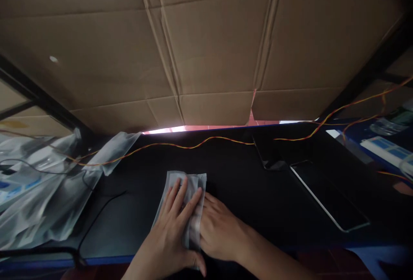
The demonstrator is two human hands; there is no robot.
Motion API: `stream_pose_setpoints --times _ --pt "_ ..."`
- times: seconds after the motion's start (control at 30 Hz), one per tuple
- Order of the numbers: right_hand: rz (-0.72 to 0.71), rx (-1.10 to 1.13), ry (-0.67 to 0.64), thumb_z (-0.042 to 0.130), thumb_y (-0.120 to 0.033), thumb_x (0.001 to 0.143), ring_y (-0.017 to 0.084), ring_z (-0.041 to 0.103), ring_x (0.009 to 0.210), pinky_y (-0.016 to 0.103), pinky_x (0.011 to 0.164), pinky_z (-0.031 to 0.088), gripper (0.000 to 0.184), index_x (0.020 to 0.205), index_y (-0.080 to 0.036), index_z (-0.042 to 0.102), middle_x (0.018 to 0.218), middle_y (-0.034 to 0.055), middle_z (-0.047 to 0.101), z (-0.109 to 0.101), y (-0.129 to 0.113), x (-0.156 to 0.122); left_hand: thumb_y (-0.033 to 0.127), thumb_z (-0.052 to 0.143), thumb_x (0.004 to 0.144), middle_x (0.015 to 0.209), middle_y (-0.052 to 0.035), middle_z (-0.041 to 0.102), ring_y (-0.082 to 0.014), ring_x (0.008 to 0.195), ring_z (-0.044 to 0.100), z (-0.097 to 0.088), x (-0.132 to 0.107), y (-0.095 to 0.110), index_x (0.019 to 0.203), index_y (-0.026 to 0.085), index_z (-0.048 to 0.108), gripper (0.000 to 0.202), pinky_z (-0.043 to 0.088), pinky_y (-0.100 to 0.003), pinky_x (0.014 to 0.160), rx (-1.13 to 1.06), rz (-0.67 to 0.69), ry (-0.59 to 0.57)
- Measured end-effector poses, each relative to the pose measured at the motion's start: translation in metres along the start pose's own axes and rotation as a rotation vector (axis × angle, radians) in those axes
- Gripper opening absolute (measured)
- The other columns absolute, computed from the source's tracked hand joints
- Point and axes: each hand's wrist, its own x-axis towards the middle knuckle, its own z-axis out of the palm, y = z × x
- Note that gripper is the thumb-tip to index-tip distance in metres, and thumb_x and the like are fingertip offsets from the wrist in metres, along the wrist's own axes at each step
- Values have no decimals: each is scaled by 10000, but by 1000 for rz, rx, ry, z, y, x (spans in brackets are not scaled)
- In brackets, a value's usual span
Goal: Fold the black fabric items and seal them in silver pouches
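Observation:
A frosted translucent plastic bag (171,181) lies on the black tabletop in front of me, with something inside that I cannot make out. My left hand (176,222) rests flat over the bag, fingers spread and thumb out toward the near edge. Against the bag's right edge is my right hand (222,228), its fingers bent and curled in at the edge. The bag and my left hand partly hide those fingertips.
More plastic bags (54,202) are heaped at the left beside a thin black cable (100,213). A red-yellow twisted wire (167,144) crosses the back. Two phone-like dark slabs, a smaller one (269,153) and a larger one (329,196), lie right. Cardboard (213,47) stands behind.

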Motion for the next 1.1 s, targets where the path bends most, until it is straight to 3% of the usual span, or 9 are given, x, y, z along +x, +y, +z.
stream_pose_setpoints --times 0.13,0.2,0.3,0.37,0.47,0.53,0.73,0.93,1.1 --pt "56 22 68 582 -179 1075 334 285 1694 528 1399 197 560 1603 -1 532 1740 268 428 5 -8 16 1073 628 587 1849 -243 148 -609 1628 287 -3 2 2 1796 270 137 1533 419 -809 1202 21 -3 43" --pt "5 60 60 651 -227 1044 307 390 1652 464 1378 276 538 1553 -57 606 1688 220 536 -2 -5 13 1076 614 577 1846 -235 170 -591 1621 323 -11 -2 -2 1795 280 144 1529 451 -785 1193 -15 5 15" --pt "-69 120 39 722 -270 1014 212 635 1453 337 1294 402 288 1288 -220 793 1418 52 784 -18 4 -6 1028 658 633 1837 -197 246 -535 1598 418 -24 -14 -14 1786 334 184 1427 552 -686 1154 -67 9 -40" --pt "-39 135 63 746 -290 1020 211 637 1444 369 1299 398 226 1237 -261 802 1385 13 795 -26 9 -23 965 726 693 1832 -189 267 -537 1588 435 -27 -20 -21 1779 362 208 1347 578 -685 1122 -25 -14 -48" --pt "68 128 121 791 -347 1016 312 444 1616 548 1352 308 477 1462 -219 684 1634 108 621 -25 12 -39 938 793 670 1838 -226 222 -585 1592 392 -21 -21 -20 1781 330 214 1393 538 -767 1120 65 -9 -48" --pt "80 128 122 799 -358 1018 338 432 1623 578 1354 298 553 1511 -169 638 1676 170 564 -19 11 -41 943 810 638 1846 -238 179 -584 1610 356 -16 -16 -16 1786 304 193 1451 487 -789 1164 71 15 -51" --pt "-63 186 78 714 -312 1077 194 719 1321 317 1251 461 142 1111 -204 800 1249 46 832 -3 2 -27 962 797 601 1845 -246 173 -548 1645 311 -19 3 -12 1790 301 149 1507 394 -797 1235 -77 86 -121" --pt "126 191 207 652 -197 1054 322 520 1570 537 1372 289 554 1589 -87 564 1591 211 642 5 -5 -17 996 726 633 1855 -241 120 -582 1665 204 -15 11 4 1787 302 179 1453 387 -853 1192 -99 34 -109" --pt "64 287 150 747 -193 978 237 530 1562 420 1375 296 561 1529 -223 647 1614 73 649 -19 -1 -30 1020 682 631 1846 -238 155 -569 1672 187 -15 4 7 1796 288 79 1502 277 -870 1238 -108 -21 -95"
